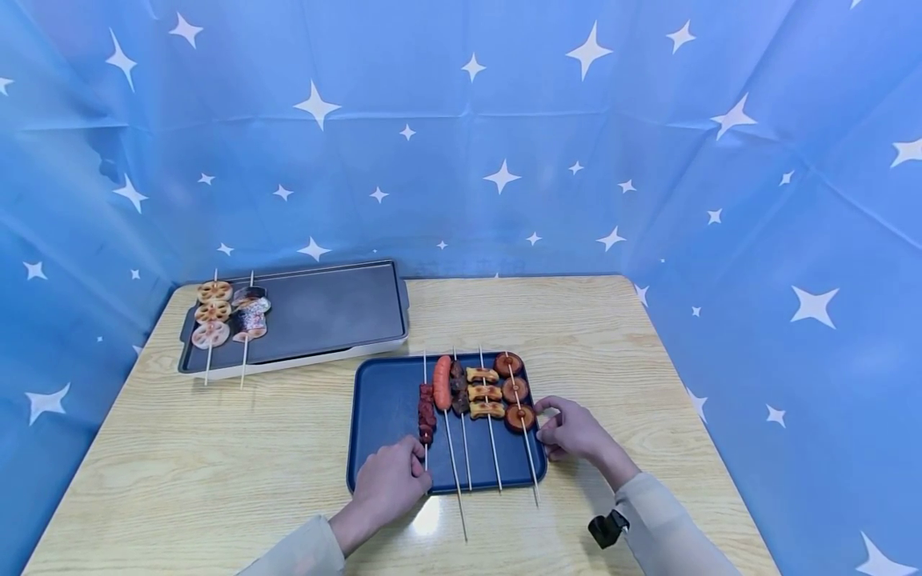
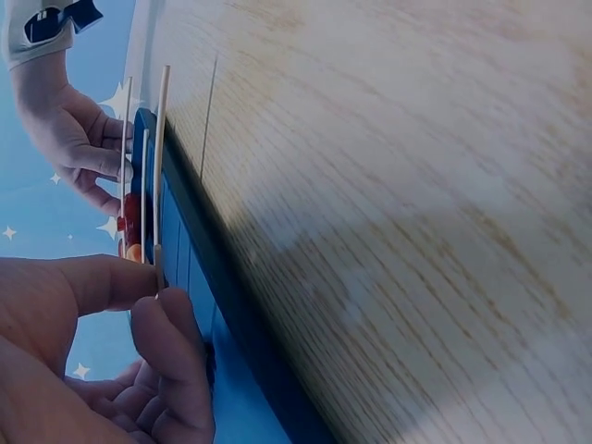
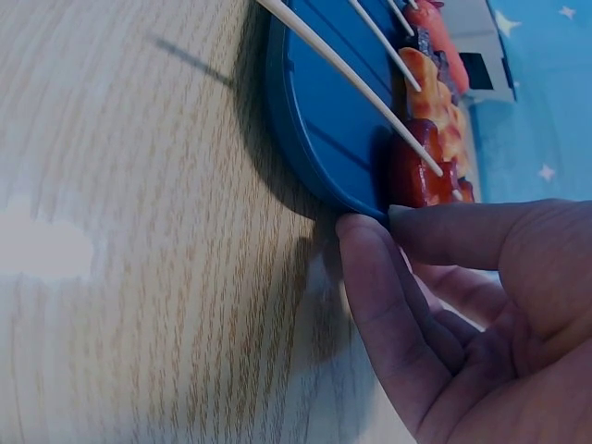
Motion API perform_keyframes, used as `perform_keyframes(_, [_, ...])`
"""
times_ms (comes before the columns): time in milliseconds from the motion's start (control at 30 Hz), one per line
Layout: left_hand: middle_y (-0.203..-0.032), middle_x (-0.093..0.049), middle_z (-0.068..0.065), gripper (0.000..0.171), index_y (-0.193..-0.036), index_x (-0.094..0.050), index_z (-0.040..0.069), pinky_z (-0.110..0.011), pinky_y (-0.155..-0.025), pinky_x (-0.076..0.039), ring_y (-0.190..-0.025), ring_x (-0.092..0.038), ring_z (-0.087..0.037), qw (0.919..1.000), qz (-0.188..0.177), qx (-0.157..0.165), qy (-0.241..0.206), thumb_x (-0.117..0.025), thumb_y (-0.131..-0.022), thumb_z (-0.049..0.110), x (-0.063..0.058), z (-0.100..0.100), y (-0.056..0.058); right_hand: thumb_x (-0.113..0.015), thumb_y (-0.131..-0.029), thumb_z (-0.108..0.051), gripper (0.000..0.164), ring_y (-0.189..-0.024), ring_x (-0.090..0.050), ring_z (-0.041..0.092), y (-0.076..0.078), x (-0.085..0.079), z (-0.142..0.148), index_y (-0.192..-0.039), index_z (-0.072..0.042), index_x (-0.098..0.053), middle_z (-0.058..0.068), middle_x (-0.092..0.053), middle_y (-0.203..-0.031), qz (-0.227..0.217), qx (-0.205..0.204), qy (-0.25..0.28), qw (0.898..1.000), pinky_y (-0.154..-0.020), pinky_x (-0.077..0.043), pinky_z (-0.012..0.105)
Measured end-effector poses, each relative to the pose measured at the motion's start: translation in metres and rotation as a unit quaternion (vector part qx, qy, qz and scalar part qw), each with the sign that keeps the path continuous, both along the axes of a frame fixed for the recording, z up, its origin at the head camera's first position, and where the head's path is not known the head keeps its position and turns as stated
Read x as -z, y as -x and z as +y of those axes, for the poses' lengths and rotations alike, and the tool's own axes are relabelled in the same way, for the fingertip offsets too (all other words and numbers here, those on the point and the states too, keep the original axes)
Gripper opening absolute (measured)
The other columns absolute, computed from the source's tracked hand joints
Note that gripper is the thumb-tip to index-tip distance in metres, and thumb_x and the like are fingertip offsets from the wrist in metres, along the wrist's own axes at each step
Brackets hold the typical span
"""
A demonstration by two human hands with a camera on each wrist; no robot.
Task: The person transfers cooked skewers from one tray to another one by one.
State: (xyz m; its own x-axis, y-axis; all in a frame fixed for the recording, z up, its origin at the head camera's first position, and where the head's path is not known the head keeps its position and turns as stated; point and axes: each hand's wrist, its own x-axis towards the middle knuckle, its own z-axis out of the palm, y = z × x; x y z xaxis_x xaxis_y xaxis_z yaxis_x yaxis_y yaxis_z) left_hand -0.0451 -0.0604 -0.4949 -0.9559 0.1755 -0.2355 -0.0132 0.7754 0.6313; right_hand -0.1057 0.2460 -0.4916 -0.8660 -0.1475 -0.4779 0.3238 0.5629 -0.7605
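A blue tray [image 1: 385, 420] carries several food skewers side by side. My left hand [image 1: 391, 480] pinches the lower stick of the dark red meat skewer [image 1: 426, 412] between thumb and index finger, over the tray's front edge. In the left wrist view the stick's end [image 2: 159, 166] shows at those fingertips. My right hand [image 1: 572, 430] pinches the tray's right rim, thumb inside and fingers outside. Closest to it lies the skewer of round brown slices [image 1: 515, 390]. Between the two hands are a sausage skewer [image 1: 442, 384], a dark chunk skewer [image 1: 459, 392] and a yellow piece skewer [image 1: 486, 392].
At the back left stands a dark flat grill plate [image 1: 331, 308] on a white base. Along its left side lie a lotus root skewer [image 1: 212, 312] and a fish-like skewer [image 1: 250, 316]. The wooden table [image 1: 238, 464] meets a blue star-patterned curtain [image 1: 432, 160].
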Motion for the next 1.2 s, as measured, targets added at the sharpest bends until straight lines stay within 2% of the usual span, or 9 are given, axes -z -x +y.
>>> perform_keyframes(333, [-0.071, -0.06, 0.014, 0.021, -0.093, -0.065, 0.018, -0.025, -0.051, -0.04, -0.059, -0.053, -0.004, 0.9999, 0.011, 0.001, 0.0, -0.072, -0.079, 0.032, 0.002, -0.005, 0.0, -0.06, -0.087, 0.006, 0.033, -0.061, -0.061, 0.018, 0.0, 0.0, 0.001, -0.118, -0.001, -0.054, 0.012, -0.065, -0.077, 0.0, -0.001, 0.011, 1.0, -0.057, -0.058, 0.037])
perform_keyframes(567, [-0.067, -0.058, 0.013, 0.017, -0.088, -0.066, 0.019, -0.023, -0.051, -0.038, -0.057, -0.05, -0.003, 0.9993, 0.037, -0.006, 0.005, -0.071, -0.083, 0.034, -0.005, -0.013, 0.004, -0.06, -0.086, 0.005, 0.034, -0.061, -0.061, 0.018, 0.0, 0.0, 0.002, -0.119, 0.001, -0.053, 0.012, -0.064, -0.077, -0.001, -0.007, 0.02, 1.0, -0.057, -0.058, 0.038])
perform_keyframes(800, [-0.065, -0.056, 0.012, 0.011, -0.081, -0.064, 0.021, -0.023, -0.049, -0.037, -0.055, -0.048, -0.004, 0.998, 0.056, -0.029, -0.006, -0.071, -0.084, 0.029, -0.017, -0.023, 0.018, -0.059, -0.086, 0.006, 0.033, -0.061, -0.06, 0.018, 0.001, 0.001, 0.003, -0.118, 0.001, -0.053, 0.012, -0.064, -0.077, 0.003, -0.014, 0.022, 1.0, -0.057, -0.058, 0.038])
perform_keyframes(1000, [-0.069, -0.06, 0.01, 0.01, -0.083, -0.066, 0.02, -0.025, -0.051, -0.039, -0.056, -0.05, -0.006, 0.9968, 0.061, -0.051, -0.003, -0.07, -0.086, 0.029, -0.031, -0.035, 0.033, -0.058, -0.086, 0.007, 0.032, -0.06, -0.06, 0.017, 0.001, 0.001, 0.003, -0.117, 0.001, -0.052, 0.012, -0.063, -0.076, 0.003, -0.016, 0.021, 1.0, -0.057, -0.058, 0.038])
perform_keyframes(1200, [-0.076, -0.065, 0.005, 0.014, -0.09, -0.068, 0.017, -0.027, -0.057, -0.04, -0.061, -0.053, -0.009, 0.994, 0.08, -0.073, 0.014, -0.067, -0.088, 0.031, -0.051, -0.057, 0.055, -0.059, -0.086, 0.005, 0.032, -0.061, -0.06, 0.017, 0.0, 0.0, 0.002, -0.117, 0.0, -0.053, 0.012, -0.063, -0.077, 0.002, -0.014, 0.014, 1.0, -0.057, -0.058, 0.038])
